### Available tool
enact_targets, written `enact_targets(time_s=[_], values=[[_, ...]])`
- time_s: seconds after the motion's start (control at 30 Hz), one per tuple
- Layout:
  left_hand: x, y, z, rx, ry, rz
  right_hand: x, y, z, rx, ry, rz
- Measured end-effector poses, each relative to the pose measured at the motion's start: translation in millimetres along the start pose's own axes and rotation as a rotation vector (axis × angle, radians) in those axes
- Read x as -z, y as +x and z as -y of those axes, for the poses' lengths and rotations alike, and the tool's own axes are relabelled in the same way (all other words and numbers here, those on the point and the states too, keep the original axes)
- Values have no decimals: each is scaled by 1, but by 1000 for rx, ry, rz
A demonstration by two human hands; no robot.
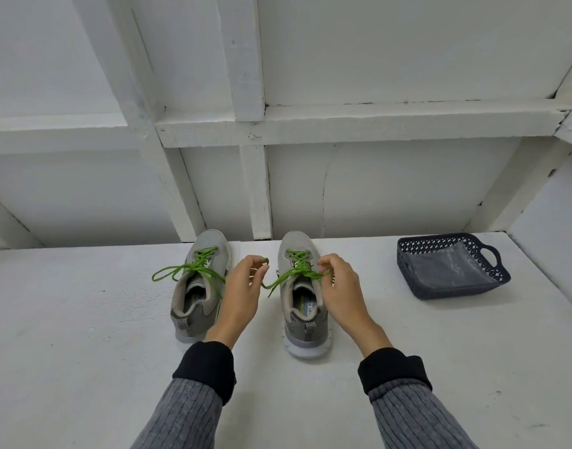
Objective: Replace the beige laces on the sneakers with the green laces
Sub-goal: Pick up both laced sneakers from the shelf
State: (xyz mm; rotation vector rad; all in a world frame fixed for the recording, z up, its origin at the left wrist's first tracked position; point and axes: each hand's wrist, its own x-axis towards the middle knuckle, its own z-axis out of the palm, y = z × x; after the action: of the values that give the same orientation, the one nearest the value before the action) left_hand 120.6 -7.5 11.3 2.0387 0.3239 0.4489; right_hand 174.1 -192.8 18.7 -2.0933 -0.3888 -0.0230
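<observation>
Both sneakers stood on the white surface [83,319], toes away. The left hand [242,286] and right hand [339,286] each pinched one end of the right sneaker's [305,319] green lace [287,274] with curled fingers, apart (probably to tie it). The left sneaker [197,286] was already laced green.

A matt, painted white counter [83,319] is seen, slightly rough and speckled. The sneaker [302,286] at the grip is made of grey knit cloth with a smooth, pale rubbery sole; the other sneaker [197,280], just beside the left hand [242,286], is of the same stuff. The green laces [291,273] — woven cord, matt — are pinched by the right hand [339,286]. Ribbed grey knit sleeves [187,413] are ended with plain black cuffs. Well apart from the grip, a dark perforated plastic basket [417,286] is lined with glossy clear film.
</observation>
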Motion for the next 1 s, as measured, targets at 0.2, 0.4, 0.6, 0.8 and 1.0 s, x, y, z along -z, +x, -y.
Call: enact_targets(time_s=[0.2,0.4,0.6,0.8,1.0], values=[[52,-27,18,-202,572,-151,-15,-37,19,172,-269,-91],[92,-50,45,15,734,-123,-31,-65,14,231,-497,11],[87,-62,47,41,481,16,-35,-70,8,188,-483,77],[54,-91,24,-77,331,75,-29,-76,10,143,-293,117],[26,-113,28,-146,274,-18,-38,-94,8,75,-176,-20]])
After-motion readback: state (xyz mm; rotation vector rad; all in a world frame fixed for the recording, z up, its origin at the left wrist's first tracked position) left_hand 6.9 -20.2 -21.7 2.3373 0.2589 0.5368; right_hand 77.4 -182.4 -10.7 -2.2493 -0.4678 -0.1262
